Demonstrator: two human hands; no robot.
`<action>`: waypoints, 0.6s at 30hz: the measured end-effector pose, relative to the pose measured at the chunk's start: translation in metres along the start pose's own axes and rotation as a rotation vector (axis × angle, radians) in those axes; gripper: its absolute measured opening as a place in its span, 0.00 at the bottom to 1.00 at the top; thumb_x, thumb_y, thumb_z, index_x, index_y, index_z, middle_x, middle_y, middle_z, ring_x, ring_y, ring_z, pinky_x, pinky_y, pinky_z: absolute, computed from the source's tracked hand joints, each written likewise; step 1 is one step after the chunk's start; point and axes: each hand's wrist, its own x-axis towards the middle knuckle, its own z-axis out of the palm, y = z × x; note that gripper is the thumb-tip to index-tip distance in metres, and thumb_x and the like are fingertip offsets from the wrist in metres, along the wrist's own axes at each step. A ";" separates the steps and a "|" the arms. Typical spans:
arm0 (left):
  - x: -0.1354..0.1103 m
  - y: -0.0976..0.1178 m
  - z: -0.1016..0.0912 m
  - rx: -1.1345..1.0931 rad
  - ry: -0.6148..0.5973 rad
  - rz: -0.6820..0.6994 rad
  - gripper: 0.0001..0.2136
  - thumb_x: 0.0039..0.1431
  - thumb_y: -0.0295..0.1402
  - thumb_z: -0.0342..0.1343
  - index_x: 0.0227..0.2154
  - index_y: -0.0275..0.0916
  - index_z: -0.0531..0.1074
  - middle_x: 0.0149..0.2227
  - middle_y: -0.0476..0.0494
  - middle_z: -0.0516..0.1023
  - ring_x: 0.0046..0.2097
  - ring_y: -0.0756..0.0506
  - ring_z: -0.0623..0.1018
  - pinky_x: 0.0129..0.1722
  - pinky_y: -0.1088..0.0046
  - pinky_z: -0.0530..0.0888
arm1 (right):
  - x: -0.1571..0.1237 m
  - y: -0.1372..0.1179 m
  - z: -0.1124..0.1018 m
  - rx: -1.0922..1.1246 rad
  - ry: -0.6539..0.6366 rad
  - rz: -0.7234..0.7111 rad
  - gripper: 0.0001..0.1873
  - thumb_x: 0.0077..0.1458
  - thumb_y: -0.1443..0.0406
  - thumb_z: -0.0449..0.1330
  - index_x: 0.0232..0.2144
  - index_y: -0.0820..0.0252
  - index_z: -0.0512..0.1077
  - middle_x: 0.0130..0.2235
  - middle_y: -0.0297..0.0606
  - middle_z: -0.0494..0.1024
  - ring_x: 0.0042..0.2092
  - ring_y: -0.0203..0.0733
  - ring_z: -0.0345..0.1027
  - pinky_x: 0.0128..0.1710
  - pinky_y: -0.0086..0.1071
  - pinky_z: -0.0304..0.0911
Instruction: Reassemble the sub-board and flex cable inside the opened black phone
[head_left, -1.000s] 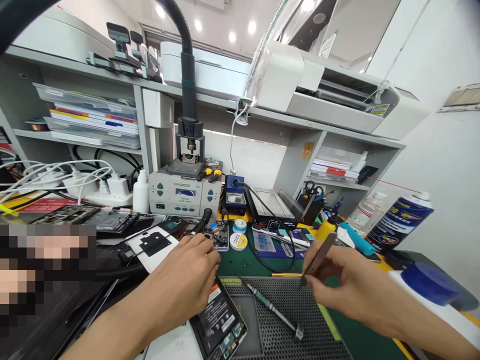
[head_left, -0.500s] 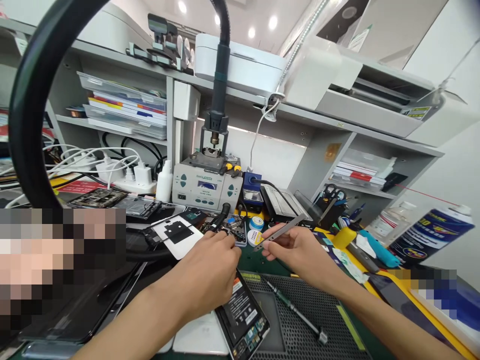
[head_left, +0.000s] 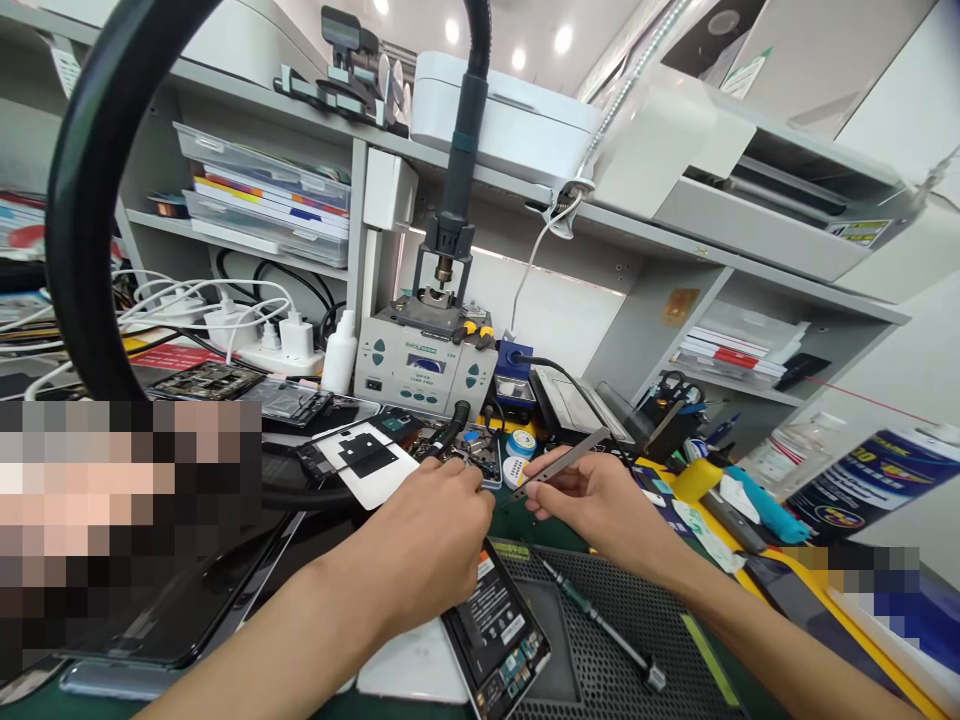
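Between the thumb and fingers of my right hand point(head_left: 577, 490) is a flat grey metal strip point(head_left: 566, 462) with small holes, tilted up to the right. My left hand point(head_left: 442, 530) is closed, knuckles up, over the upper end of an opened phone point(head_left: 499, 625); its fingertips and whatever they grip are hidden. The phone shows its black battery and bare circuit board at the near end. Right of it, a green-handled screwdriver point(head_left: 600, 620) lies on a black perforated mat point(head_left: 660, 580).
Behind my hands stand a hot-air station point(head_left: 424, 370) and a tray of small parts point(head_left: 480, 455). A white card point(head_left: 375, 485) lies left of them. A thick black hose point(head_left: 75, 220) arches at the left. Spray can point(head_left: 862, 480) and bottles stand at the right.
The view has swung slightly left, so the background sits farther right. My left hand looks a little farther right in the picture; both hands keep nearly the same pose.
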 end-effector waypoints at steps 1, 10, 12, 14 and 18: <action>0.000 0.000 0.000 0.001 -0.001 0.001 0.10 0.62 0.24 0.49 0.31 0.37 0.75 0.34 0.37 0.78 0.38 0.35 0.77 0.38 0.54 0.74 | 0.000 0.000 0.000 0.004 0.000 0.001 0.05 0.55 0.65 0.66 0.36 0.60 0.76 0.29 0.35 0.82 0.33 0.45 0.78 0.39 0.43 0.74; -0.003 0.000 0.002 0.004 -0.002 -0.003 0.09 0.60 0.23 0.50 0.30 0.37 0.74 0.33 0.38 0.77 0.37 0.36 0.76 0.36 0.56 0.74 | -0.002 -0.002 -0.010 0.179 0.014 0.074 0.09 0.52 0.62 0.71 0.33 0.62 0.78 0.28 0.35 0.82 0.32 0.43 0.80 0.37 0.39 0.77; -0.003 0.000 0.003 -0.001 0.003 -0.004 0.09 0.61 0.24 0.49 0.30 0.37 0.74 0.34 0.38 0.77 0.38 0.36 0.75 0.38 0.55 0.74 | -0.007 0.000 -0.017 0.275 0.015 0.121 0.10 0.52 0.63 0.71 0.35 0.63 0.79 0.27 0.35 0.82 0.32 0.42 0.80 0.37 0.37 0.77; -0.002 0.001 0.002 -0.010 0.011 -0.004 0.09 0.63 0.24 0.49 0.31 0.37 0.74 0.35 0.38 0.76 0.40 0.36 0.75 0.40 0.54 0.73 | -0.014 0.002 -0.023 0.379 0.009 0.175 0.11 0.52 0.63 0.72 0.36 0.64 0.79 0.28 0.36 0.83 0.31 0.40 0.80 0.37 0.35 0.78; -0.001 0.004 -0.002 -0.038 0.032 0.009 0.10 0.65 0.25 0.47 0.32 0.38 0.73 0.36 0.39 0.75 0.42 0.37 0.73 0.43 0.54 0.72 | -0.035 0.007 -0.031 0.548 0.008 0.266 0.10 0.52 0.66 0.72 0.36 0.63 0.79 0.28 0.38 0.84 0.30 0.37 0.80 0.35 0.29 0.77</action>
